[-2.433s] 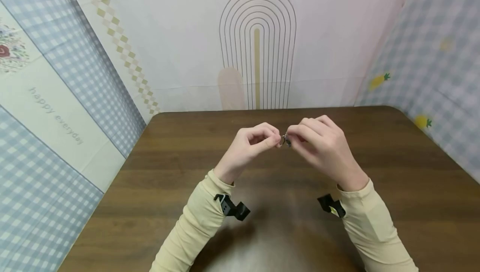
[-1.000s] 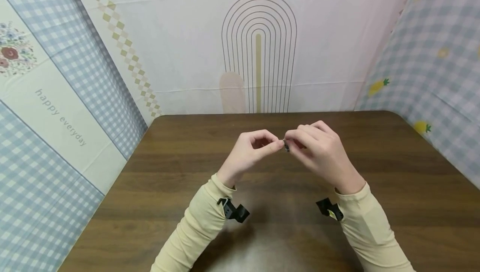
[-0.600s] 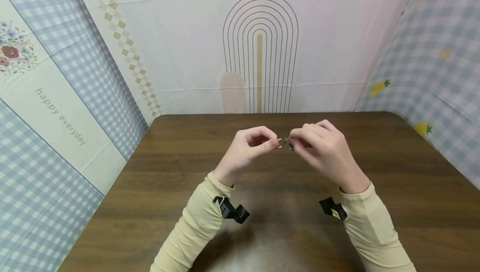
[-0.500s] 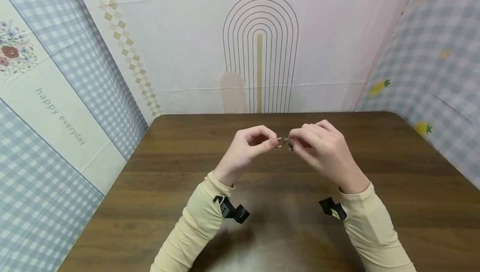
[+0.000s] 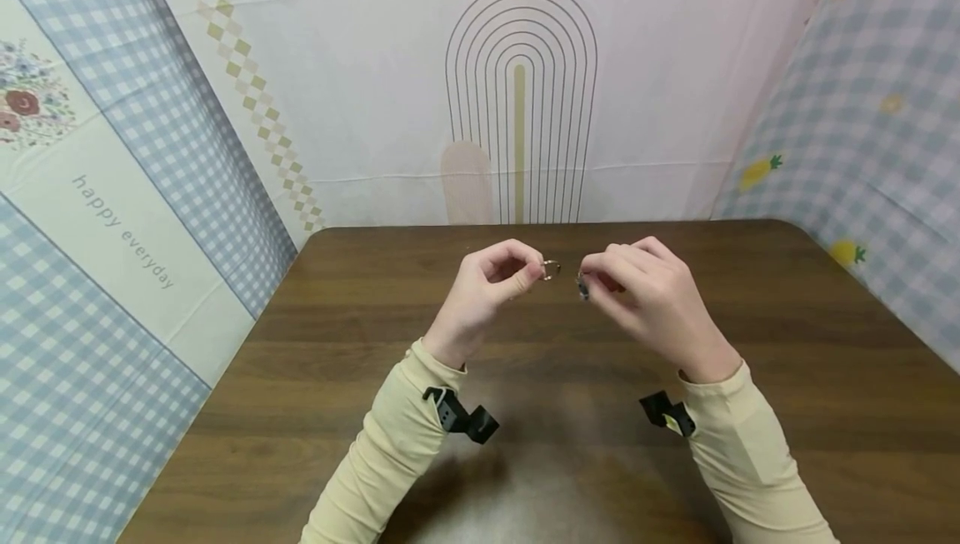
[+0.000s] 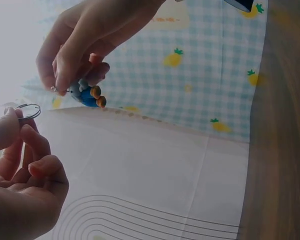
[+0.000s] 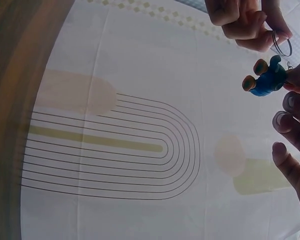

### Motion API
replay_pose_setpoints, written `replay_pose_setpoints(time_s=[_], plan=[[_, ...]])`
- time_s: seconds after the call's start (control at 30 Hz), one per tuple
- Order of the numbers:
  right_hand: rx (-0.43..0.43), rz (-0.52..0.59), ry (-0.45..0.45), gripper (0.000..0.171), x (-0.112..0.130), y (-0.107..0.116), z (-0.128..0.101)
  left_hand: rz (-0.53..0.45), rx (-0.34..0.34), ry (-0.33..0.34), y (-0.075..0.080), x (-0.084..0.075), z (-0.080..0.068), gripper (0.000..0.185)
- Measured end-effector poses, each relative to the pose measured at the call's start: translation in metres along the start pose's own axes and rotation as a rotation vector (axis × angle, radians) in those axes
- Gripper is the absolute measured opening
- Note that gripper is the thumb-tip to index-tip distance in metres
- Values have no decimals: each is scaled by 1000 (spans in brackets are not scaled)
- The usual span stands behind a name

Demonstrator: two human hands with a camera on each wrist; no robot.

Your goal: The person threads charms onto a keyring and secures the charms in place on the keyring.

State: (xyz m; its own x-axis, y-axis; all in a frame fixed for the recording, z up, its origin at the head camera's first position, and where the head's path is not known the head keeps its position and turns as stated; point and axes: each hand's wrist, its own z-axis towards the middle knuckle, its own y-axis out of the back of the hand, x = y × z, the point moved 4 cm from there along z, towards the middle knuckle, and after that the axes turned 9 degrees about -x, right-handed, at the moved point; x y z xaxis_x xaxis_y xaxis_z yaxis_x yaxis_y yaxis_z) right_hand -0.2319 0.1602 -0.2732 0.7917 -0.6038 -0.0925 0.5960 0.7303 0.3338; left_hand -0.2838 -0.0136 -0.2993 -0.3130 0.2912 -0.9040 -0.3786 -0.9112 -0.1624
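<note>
My left hand [image 5: 480, 298] pinches a thin metal split key ring [image 6: 39, 111] between thumb and fingertips, and the ring sticks out toward the right. Across a small gap, my right hand [image 5: 645, 298] pinches the top of a small figurine charm [image 6: 85, 95]. The charm has a blue body and orange feet, and it hangs below the fingertips. A tiny metal link shows at its top in the right wrist view, close to the ring there. In the head view ring and charm stand apart. Both hands are raised over the table.
A brown wooden table [image 5: 337, 361] lies beneath the hands. White cloth [image 5: 360, 69] with arch lines hangs behind it, and blue checked cloth [image 5: 885, 152] hangs at the sides. A black camera [image 5: 461, 417] is strapped to each wrist.
The left hand has drawn left and slightly up with the key ring. Ring and charm, which met between the fingertips, are now separated by a gap. The right hand has barely moved.
</note>
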Motion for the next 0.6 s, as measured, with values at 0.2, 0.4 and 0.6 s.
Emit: replay_pose_setpoints(time_s=[0.2, 0.4, 0.6], plan=[[-1, -1, 1, 7, 0, 0, 0, 8, 6, 26, -1, 1, 0, 9], [19, 18, -29, 12, 0, -2, -1, 71, 54, 42, -3, 3, 0, 7], [121, 42, -114, 7, 0, -5, -2, 146, 106, 28, -6, 3, -1, 7]])
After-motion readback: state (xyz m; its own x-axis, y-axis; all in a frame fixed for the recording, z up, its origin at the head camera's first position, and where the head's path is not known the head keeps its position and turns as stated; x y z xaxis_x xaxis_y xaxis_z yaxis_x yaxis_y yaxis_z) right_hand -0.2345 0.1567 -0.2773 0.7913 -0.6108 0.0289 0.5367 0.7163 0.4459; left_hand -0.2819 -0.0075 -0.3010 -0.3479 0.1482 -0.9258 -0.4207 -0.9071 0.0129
